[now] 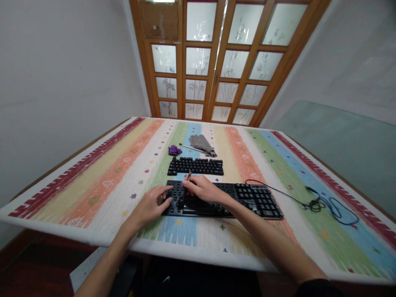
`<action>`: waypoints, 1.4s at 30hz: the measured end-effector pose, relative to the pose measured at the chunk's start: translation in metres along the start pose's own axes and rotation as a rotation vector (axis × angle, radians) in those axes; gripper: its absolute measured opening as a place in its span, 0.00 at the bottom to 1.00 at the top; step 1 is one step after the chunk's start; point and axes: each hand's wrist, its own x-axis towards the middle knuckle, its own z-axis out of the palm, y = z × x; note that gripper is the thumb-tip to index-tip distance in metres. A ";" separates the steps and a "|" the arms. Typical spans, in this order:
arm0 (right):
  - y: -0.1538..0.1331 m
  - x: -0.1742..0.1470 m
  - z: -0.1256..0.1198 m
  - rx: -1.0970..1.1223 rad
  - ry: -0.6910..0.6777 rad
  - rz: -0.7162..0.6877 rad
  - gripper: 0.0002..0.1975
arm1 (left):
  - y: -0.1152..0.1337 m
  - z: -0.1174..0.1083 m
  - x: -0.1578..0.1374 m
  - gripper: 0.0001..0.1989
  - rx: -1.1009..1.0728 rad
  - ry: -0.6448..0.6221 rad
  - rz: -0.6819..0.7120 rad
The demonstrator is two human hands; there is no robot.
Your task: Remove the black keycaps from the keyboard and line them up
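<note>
A black full-size keyboard [198,209] lies in front of me; many keys are off its main section, and its number-pad keys are in place. My left hand [152,203] rests at its left end, thumb and fingers apart and touching it. Above the bare key area, my right hand [202,187] is closed in a pinch around a slim dark tool [189,175] that points upward. The tool's lower end is hidden by the fingers. Just behind the keyboard, loose black keycaps [195,166] are laid out in keyboard order.
Behind the keycaps lie a crumpled purple cloth [175,150], a thin rod [190,147] and a grey cloth [201,143]. The keyboard's cable [315,204] runs to a loose coil at the right. A striped, patterned cloth [108,181] covers the table.
</note>
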 end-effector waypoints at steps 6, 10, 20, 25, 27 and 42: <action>-0.012 -0.008 -0.005 -0.034 0.020 -0.096 0.16 | 0.021 -0.005 0.007 0.14 -0.060 -0.105 0.067; -0.014 -0.012 -0.006 -0.088 0.017 -0.116 0.16 | 0.021 -0.002 0.014 0.10 -0.054 -0.157 0.101; -0.010 -0.022 -0.014 -0.102 0.086 -0.084 0.16 | 0.012 -0.021 0.043 0.12 -0.229 -0.227 0.160; -0.003 -0.032 -0.023 -0.112 0.148 -0.060 0.17 | -0.012 -0.013 0.070 0.12 0.021 -0.048 0.210; -0.002 -0.035 -0.027 -0.112 0.161 -0.055 0.18 | -0.023 -0.005 0.082 0.10 0.099 -0.036 0.233; -0.011 -0.050 -0.039 -0.099 0.177 -0.067 0.17 | -0.053 0.017 0.108 0.07 0.334 -0.146 0.249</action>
